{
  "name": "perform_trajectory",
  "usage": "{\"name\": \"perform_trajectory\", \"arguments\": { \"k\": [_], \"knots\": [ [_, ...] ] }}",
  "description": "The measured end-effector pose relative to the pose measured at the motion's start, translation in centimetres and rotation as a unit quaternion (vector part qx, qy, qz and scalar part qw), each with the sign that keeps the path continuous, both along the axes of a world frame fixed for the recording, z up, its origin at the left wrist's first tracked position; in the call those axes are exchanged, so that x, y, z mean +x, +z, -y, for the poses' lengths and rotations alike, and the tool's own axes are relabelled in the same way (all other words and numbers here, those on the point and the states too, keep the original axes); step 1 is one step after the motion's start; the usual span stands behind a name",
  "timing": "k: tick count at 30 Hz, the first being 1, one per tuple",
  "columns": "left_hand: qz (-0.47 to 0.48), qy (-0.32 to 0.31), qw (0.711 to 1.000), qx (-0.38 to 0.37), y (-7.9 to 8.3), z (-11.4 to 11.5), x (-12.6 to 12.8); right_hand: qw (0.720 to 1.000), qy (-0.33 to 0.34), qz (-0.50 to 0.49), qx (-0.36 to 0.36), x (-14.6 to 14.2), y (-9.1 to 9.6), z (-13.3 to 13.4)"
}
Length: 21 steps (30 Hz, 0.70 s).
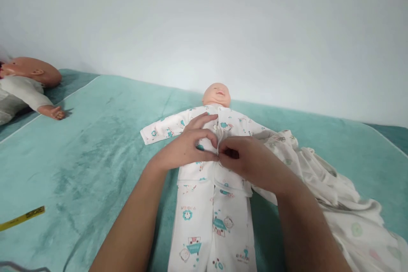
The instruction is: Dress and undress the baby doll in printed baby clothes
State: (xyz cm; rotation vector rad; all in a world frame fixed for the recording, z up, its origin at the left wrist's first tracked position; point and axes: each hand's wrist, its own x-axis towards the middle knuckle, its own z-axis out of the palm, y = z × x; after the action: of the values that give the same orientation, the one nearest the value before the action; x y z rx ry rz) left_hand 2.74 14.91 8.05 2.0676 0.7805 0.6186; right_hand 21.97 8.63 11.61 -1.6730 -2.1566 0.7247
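Observation:
A baby doll (217,94) lies face up in a white printed baby jacket (196,178) and matching trousers (194,229). My left hand (194,138) rests on the jacket's chest, its thumb and index finger pinching the front edge. Opposite it, my right hand (245,155) has its fingertips closed on the same front opening, at mid-chest. The two hands' fingertips nearly meet there. Whatever small fastening lies between them is hidden. A white button (216,128) shows higher up on the jacket front.
A teal blanket (105,157) covers the surface up to a white wall (223,29). Crumpled white printed baby clothes (347,212) lie to the right. Another doll (28,85) lies at the far left. A yellow strip (22,217) and a grey cord (24,267) are at lower left.

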Motion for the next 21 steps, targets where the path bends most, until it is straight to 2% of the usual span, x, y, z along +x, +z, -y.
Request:
{"name": "perform_trajectory", "arguments": {
  "k": [6,12,21],
  "knots": [
    [-0.008,0.014,0.999,0.043,0.0,-0.1,0.3,0.996,0.029,-0.073,-0.036,0.9,-0.3,-0.6],
    [0.034,0.035,0.999,0.012,-0.4,-0.3,0.2,0.996,-0.033,-0.049,0.068,0.0,-1.3,-1.2],
    [0.074,0.049,0.996,0.002,-0.8,-0.5,0.2,0.99,-0.013,-0.062,0.127,0.2,-2.3,-1.6]
  ]
}}
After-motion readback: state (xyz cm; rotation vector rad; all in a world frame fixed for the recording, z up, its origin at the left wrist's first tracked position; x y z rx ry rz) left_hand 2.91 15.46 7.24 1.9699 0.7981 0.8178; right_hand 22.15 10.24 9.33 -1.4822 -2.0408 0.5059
